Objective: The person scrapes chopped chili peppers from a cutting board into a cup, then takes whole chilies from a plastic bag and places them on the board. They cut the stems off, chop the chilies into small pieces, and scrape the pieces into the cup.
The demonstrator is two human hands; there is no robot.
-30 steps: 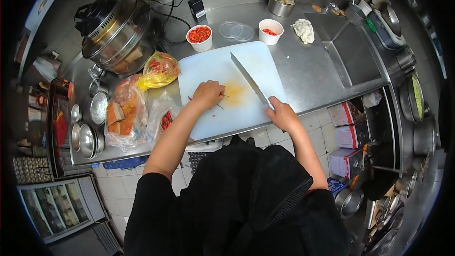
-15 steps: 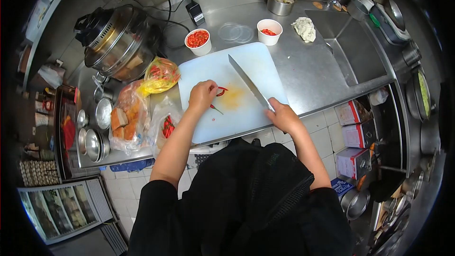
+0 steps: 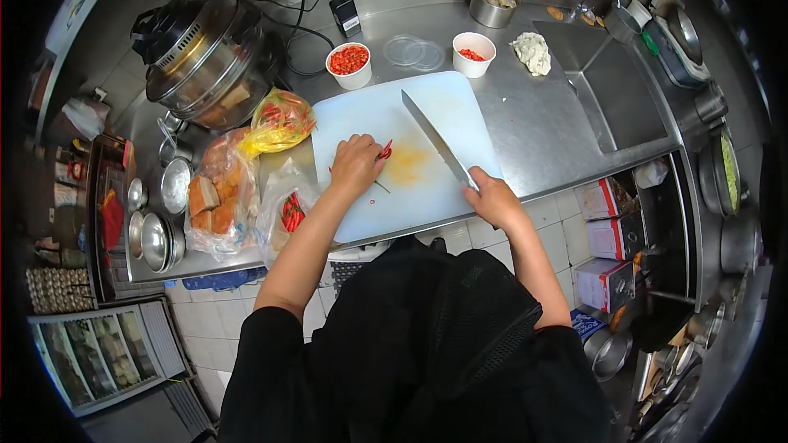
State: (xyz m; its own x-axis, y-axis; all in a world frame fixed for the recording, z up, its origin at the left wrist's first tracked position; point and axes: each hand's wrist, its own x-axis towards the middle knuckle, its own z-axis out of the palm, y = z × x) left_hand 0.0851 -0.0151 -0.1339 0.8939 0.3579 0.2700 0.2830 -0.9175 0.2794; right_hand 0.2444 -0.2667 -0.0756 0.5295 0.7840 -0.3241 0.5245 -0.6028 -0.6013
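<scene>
My left hand [image 3: 357, 164] is closed over red chilies [image 3: 385, 149] on the white cutting board [image 3: 443, 102]; red tips stick out at its fingertips. A green chili stem [image 3: 382, 187] lies just below that hand. In my right hand [image 3: 491, 197] is the handle of a long knife [image 3: 435, 138], its blade resting across the board and pointing up and left. Behind the board stand a white tub full of chopped red chili [image 3: 349, 59] and another tub with less chopped chili [image 3: 471, 55]. A clear bag of whole red chilies [image 3: 292, 212] lies left of the board.
On the left are a yellow-tinted bag of chilies [image 3: 283, 115], a bag with orange-brown blocks [image 3: 215, 205], metal bowls [image 3: 156, 242] and a large glass-bowled appliance [image 3: 209, 66]. Clear lids [image 3: 414, 52], a metal pot [image 3: 492, 8], a crumpled cloth [image 3: 532, 53] and a sink [image 3: 616, 90] stand behind and right.
My left hand has moved slightly and now covers more of the chilies, with its fingers gathered over them. My right hand still holds the knife in much the same pose. The view has shifted slightly.
</scene>
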